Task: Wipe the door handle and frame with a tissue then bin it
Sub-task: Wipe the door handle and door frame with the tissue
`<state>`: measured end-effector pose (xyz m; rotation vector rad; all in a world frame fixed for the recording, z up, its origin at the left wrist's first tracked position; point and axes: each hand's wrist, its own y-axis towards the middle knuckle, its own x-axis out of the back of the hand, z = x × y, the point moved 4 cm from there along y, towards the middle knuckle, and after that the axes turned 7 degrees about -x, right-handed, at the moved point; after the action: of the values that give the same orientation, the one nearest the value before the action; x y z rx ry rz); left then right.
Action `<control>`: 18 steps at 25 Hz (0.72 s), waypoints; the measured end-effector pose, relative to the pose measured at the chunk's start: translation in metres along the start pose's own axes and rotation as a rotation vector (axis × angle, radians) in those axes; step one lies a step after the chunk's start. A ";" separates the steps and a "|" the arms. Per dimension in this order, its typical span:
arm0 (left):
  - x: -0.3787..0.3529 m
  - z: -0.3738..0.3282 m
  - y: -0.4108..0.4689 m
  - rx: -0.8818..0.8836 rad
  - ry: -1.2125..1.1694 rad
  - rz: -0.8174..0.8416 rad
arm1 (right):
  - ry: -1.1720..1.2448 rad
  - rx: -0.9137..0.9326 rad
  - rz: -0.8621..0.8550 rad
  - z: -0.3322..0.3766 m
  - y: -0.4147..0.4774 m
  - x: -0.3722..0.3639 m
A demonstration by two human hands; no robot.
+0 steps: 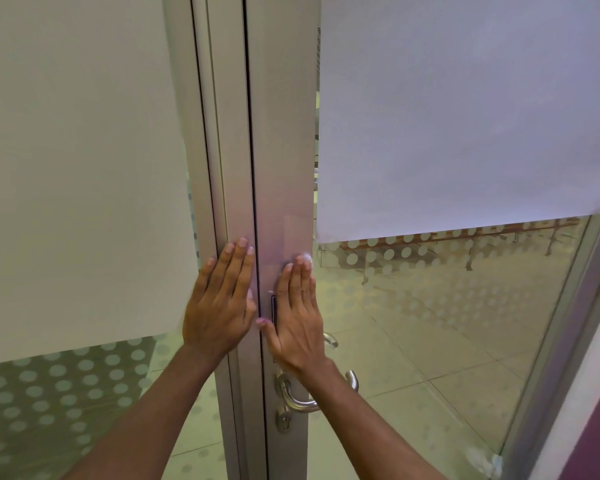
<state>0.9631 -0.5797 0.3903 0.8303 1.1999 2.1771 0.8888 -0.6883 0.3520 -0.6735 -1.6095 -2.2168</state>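
I am seeing no tissue anywhere in view; neither hand is holding one, so I cannot tell where it is. The door handle (297,396), a curved metal lever, is sitting at about 6 o'clock of the right hand (297,317), partly hidden by that forearm, with a keyhole (284,423) just below it. The frame (238,209), a pale metal upright, is running top to bottom through the middle. Both hands are lying flat and open on it, gripping nothing: the left hand (220,299) at 9 o'clock of the door gap, the right at 3 o'clock. Judgement: handle and frame are looking rigid, smooth, probably slippery; a tissue would be light, limp and easily torn, so I would be pinching it bunched at the middle. Frosted glass panels (465,116) are flanking the frame.
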 end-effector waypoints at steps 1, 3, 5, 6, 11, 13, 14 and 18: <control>0.000 0.000 0.000 -0.004 0.006 -0.006 | -0.002 0.043 0.030 0.006 -0.003 -0.005; 0.001 0.001 0.001 -0.006 0.006 -0.010 | -0.063 0.163 0.090 0.008 -0.008 -0.010; 0.002 0.001 0.000 -0.002 -0.001 -0.014 | -0.139 0.236 0.087 -0.001 -0.006 -0.004; 0.003 0.000 0.000 -0.004 -0.003 -0.022 | -0.162 0.228 0.067 -0.006 -0.003 0.001; 0.000 0.000 0.001 -0.004 -0.008 -0.009 | -0.082 0.067 -0.033 -0.007 0.015 0.011; 0.000 0.001 0.001 -0.002 0.003 -0.012 | -0.086 0.117 -0.020 -0.008 0.012 0.006; 0.000 0.001 0.001 0.001 0.002 -0.010 | -0.114 0.168 -0.005 -0.012 0.008 0.003; -0.001 0.002 0.000 0.001 -0.007 -0.007 | -0.283 0.321 0.043 -0.035 -0.021 -0.006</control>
<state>0.9651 -0.5790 0.3904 0.8326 1.1984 2.1668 0.8765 -0.7146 0.3232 -0.9465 -2.0074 -1.8339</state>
